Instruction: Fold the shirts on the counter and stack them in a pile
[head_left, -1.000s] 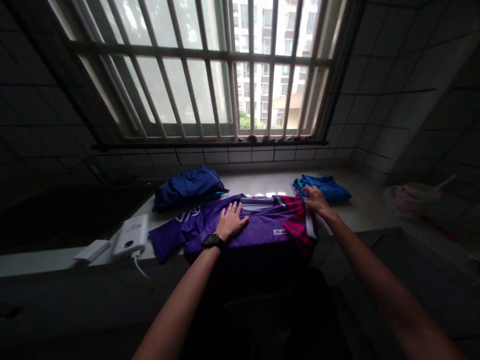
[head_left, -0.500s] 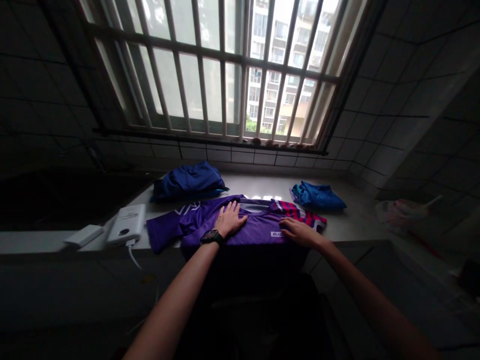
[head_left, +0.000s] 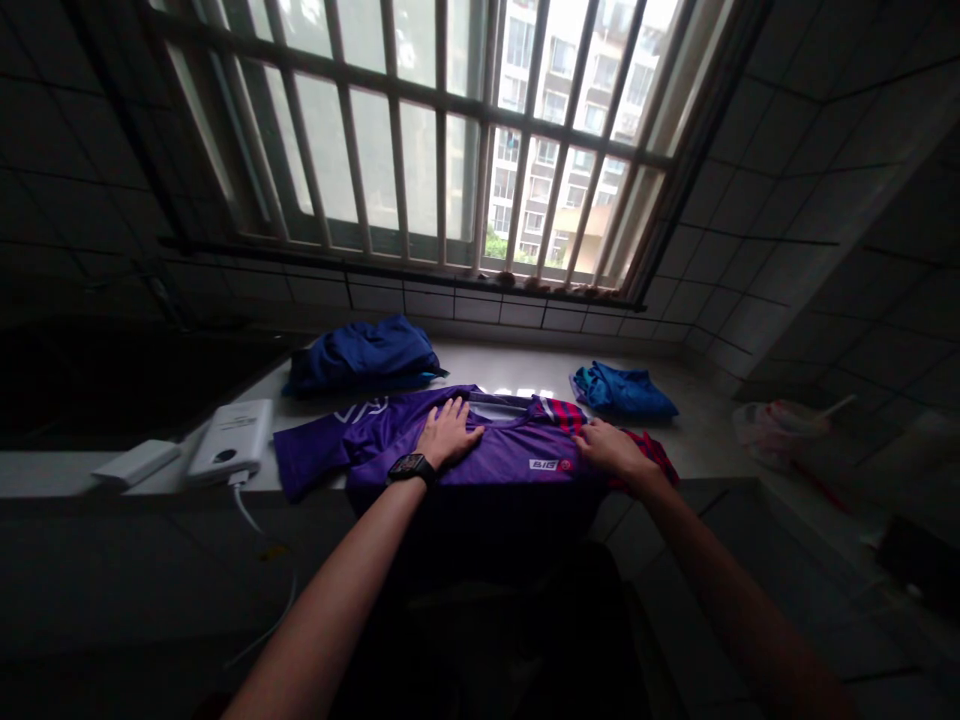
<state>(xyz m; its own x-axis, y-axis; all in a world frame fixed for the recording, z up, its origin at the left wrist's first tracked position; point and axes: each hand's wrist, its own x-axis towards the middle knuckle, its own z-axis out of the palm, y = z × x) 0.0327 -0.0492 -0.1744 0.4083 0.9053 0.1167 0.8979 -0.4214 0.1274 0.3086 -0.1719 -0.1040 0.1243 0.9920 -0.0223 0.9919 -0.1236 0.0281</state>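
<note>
One purple jersey [head_left: 495, 455] beneath left hand [head_left: 448, 433] and right hand [head_left: 613, 450]

Lies spread along the front of a pale counter [head_left: 510, 360], with collar toward the barred window [head_left: 420, 140] and lower part down over the edge into deep shadow. Directly below the left hand at the chest, just to the left of the neckline. Pressed there by a flat palm with fingers extended, clenched on nothing; above a dark watch [head_left: 411, 467] at the wrist. Under the right hand at the opposite shoulder, just beside a small BIG logo [head_left: 544, 464]. Touched there by bent fingers; cannot tell pinching from mere resting. Out past both sides of that hand, a red-striped sleeve [head_left: 660, 452]. Well out to the left of the other hand, a plain purple sleeve [head_left: 311, 455], reaching close to a white power bank [head_left: 234, 440] with a white cable [head_left: 247, 515]. Beyond that, a smaller white box [head_left: 139, 462]. Behind the jersey, nearer the window: on the left, a dark blue bundle [head_left: 367, 352]; on the right, a smaller, brighter blue bundle [head_left: 626, 390], both clear of the hands.
</note>
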